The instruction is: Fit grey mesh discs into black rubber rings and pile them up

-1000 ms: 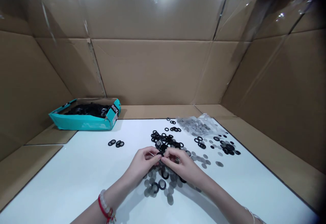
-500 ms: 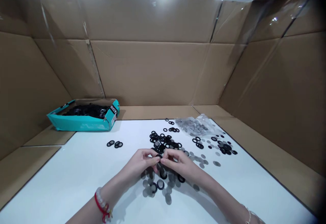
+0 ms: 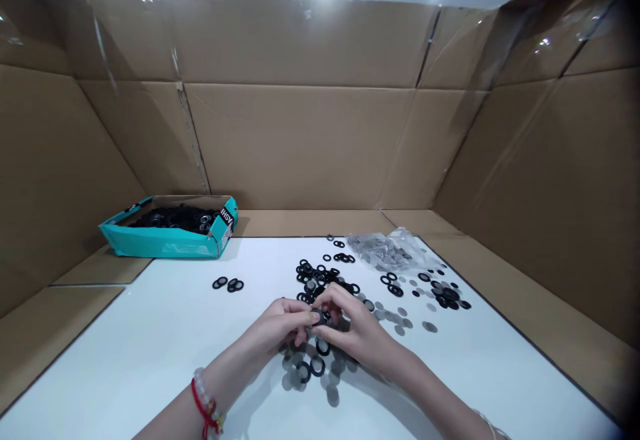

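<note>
Black rings (image 3: 320, 277) and grey discs (image 3: 333, 396) lie around, a teal box (image 3: 160, 243) far left. The left hand (image 3: 283, 323) clamps a dark round piece (image 3: 319, 319), near middle, partly hidden; whether the right hand (image 3: 357, 325) grips, we cannot tell.

I can read one piece of lettering: "ASHI" — white capitals, set on a slant across a black band (image 3: 227, 218) at the right-hand corner of the teal box (image 3: 165, 243) over on my left. Just below it on that end of the box I see a pale patch (image 3: 227, 235) (its print, if any, is too small for me). A dark mark (image 3: 134, 207) on the box's left rim — I can't make it out.
</note>
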Tool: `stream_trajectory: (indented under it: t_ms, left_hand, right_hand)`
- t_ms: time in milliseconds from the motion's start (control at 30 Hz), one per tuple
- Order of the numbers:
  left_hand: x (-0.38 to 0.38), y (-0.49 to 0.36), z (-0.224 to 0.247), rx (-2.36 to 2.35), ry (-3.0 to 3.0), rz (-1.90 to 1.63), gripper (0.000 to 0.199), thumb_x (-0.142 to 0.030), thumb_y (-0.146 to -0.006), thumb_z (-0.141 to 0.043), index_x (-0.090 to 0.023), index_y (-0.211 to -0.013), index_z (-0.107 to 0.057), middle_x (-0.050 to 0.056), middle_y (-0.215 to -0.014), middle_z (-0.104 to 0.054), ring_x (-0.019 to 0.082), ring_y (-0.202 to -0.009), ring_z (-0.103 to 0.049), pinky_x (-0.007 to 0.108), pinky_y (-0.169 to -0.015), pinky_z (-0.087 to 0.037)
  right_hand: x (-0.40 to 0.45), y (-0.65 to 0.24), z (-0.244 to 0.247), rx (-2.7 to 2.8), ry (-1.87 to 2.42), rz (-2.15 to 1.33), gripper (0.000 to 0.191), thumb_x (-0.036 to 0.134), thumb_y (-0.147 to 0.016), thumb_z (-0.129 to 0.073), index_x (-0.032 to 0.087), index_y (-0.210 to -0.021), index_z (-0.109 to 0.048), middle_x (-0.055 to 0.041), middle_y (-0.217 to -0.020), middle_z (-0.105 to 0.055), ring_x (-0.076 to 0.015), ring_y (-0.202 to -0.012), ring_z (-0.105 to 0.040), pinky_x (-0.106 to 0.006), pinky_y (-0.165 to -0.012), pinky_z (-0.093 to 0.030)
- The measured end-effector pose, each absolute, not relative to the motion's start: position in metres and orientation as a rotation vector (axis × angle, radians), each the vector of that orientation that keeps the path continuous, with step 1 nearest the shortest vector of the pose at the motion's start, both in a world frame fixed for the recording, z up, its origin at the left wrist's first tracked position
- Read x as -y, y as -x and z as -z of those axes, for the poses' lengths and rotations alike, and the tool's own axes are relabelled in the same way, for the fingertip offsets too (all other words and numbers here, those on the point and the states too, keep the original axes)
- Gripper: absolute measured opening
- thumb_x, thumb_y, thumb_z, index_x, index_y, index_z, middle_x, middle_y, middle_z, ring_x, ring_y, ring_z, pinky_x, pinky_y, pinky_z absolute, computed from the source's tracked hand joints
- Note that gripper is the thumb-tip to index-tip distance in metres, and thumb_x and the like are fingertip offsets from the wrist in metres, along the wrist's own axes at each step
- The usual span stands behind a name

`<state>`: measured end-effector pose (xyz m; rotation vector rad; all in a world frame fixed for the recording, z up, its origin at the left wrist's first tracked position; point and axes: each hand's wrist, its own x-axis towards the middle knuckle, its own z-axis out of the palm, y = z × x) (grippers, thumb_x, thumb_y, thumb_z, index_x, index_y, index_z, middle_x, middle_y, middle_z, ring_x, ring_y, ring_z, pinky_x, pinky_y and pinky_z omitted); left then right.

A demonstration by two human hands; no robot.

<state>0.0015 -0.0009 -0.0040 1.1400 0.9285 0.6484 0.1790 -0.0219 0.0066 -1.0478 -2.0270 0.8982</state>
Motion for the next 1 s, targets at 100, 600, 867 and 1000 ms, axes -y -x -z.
stream_trajectory:
  t_ms: [100,600,867,1000]
  left_hand:
    - [-0.004,0.004,0.002,-1.017,-1.279,-0.638,0.027,-0.042,-0.068,-0.066,-0.015,-0.067,-0.062,-0.004,-0.045,-0.05,0.008,-0.039,-0.04,0.021,-0.044,-0.025]
    - [-0.043,0.082,-0.012,-2.151,-2.027,-0.45,0.03,-0.022,-0.081,-0.052,-0.014,-0.11,-0.052,0.016,-0.11,-0.062,0.029,-0.097,-0.062,0.035,-0.077,-0.044]
    - [-0.018,0.02,0.015,-1.389,-2.517,-0.652,0.018,-0.026,-0.086,-0.053,-0.022,-0.101,-0.064,0.008,-0.106,-0.056,0.025,-0.101,-0.053,0.039,-0.086,-0.045]
    - [-0.023,0.016,0.021,-1.354,-2.52,-0.709,0.018,-0.022,-0.084,-0.057,-0.022,-0.1,-0.065,0.009,-0.107,-0.056,0.025,-0.102,-0.052,0.04,-0.087,-0.044]
  right_hand:
    - [0.023,-0.18,-0.006,1.994,1.192,-0.955,0.027,0.031,-0.08,-0.069,0.023,-0.098,-0.05,0.0014,-0.085,-0.05,-0.0148,-0.073,-0.046,-0.026,-0.064,-0.039]
    - [0.019,-0.192,-0.001,2.28,1.26,-0.909,0.018,0.019,-0.086,-0.057,0.025,-0.1,-0.066,-0.0034,-0.102,-0.062,-0.02,-0.094,-0.058,-0.029,-0.079,-0.044]
    - [0.017,-0.187,-0.005,2.227,1.256,-0.763,0.017,0.015,-0.089,-0.049,0.021,-0.086,-0.065,-0.0035,-0.09,-0.063,-0.0179,-0.085,-0.058,-0.027,-0.071,-0.044]
    - [0.017,-0.185,-0.005,2.148,1.286,-0.735,0.012,0.018,-0.088,-0.05,0.021,-0.084,-0.062,-0.0033,-0.085,-0.062,-0.0169,-0.075,-0.057,-0.026,-0.062,-0.042]
